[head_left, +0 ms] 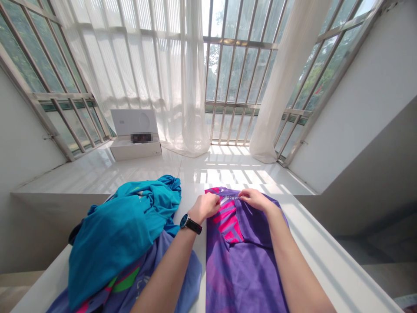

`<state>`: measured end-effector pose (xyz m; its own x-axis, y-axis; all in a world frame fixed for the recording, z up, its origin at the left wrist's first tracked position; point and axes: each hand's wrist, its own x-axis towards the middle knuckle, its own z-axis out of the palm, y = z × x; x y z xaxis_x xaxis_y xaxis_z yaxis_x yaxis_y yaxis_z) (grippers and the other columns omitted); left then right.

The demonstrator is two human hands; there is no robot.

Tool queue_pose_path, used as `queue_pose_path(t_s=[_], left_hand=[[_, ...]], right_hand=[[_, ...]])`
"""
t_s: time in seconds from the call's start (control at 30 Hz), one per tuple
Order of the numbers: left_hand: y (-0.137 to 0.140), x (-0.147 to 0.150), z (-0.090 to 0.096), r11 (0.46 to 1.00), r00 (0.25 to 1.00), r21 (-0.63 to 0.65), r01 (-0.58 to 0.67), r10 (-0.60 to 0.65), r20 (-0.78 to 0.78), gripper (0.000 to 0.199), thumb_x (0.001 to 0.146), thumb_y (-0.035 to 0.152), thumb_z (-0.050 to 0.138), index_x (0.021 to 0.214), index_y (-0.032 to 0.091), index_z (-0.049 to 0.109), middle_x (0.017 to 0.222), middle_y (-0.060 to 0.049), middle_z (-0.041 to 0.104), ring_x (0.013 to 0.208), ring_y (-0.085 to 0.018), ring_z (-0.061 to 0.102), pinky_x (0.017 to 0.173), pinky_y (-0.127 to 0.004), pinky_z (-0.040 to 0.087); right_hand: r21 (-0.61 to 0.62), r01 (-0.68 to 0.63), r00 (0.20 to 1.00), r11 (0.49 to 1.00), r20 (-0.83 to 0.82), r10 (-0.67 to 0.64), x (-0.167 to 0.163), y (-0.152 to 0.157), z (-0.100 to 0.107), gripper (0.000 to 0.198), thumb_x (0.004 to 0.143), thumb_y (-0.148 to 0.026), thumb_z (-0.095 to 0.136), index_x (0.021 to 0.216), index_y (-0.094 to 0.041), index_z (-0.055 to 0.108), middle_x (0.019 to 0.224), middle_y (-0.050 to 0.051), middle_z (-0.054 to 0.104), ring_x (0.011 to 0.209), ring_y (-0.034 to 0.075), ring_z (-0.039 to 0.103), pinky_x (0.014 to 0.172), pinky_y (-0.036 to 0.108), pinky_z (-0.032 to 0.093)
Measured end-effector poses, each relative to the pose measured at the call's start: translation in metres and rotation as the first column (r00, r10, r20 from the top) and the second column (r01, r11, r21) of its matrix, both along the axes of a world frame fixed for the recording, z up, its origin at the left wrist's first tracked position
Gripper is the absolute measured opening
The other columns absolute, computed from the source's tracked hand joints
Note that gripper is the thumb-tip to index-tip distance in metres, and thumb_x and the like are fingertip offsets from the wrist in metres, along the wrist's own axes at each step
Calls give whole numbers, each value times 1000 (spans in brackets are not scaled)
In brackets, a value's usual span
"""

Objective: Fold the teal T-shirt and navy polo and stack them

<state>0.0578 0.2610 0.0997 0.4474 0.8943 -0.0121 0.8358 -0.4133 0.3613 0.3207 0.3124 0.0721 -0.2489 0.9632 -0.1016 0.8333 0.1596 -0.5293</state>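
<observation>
A purple shirt [252, 265] with pink patterning and the printed figures "2024" lies on the white table, one part folded over at its far end. My left hand [208, 205], with a black-strapped watch on the wrist, is closed on the shirt's pink area near the far edge. Thumb and fingers of my right hand [256, 199] pinch the purple fabric beside the printing. Left of my left forearm lies a heap of clothes: a teal garment [114, 230] on top and a blue-violet garment [192, 278] partly beneath it.
The white table [329, 269] meets a white window ledge [185, 167]. An open white box [137, 150] stands on the ledge at the left. Sheer curtains [192, 87] hang before barred windows, and a slanted wall [365, 87] rises at right.
</observation>
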Motion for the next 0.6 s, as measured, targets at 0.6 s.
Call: queue_pose_path(t_s=[0.6], left_hand=[[-49, 68, -3, 911, 908, -27, 412, -413, -68, 43, 73, 42, 86, 110, 22, 76, 92, -9, 78, 89, -33, 73, 70, -38, 56]], right_hand=[[-67, 31, 999, 997, -10, -31, -4, -30, 62, 14, 82, -25, 70, 92, -17, 75, 87, 8, 76, 78, 18, 68, 63, 22, 50]])
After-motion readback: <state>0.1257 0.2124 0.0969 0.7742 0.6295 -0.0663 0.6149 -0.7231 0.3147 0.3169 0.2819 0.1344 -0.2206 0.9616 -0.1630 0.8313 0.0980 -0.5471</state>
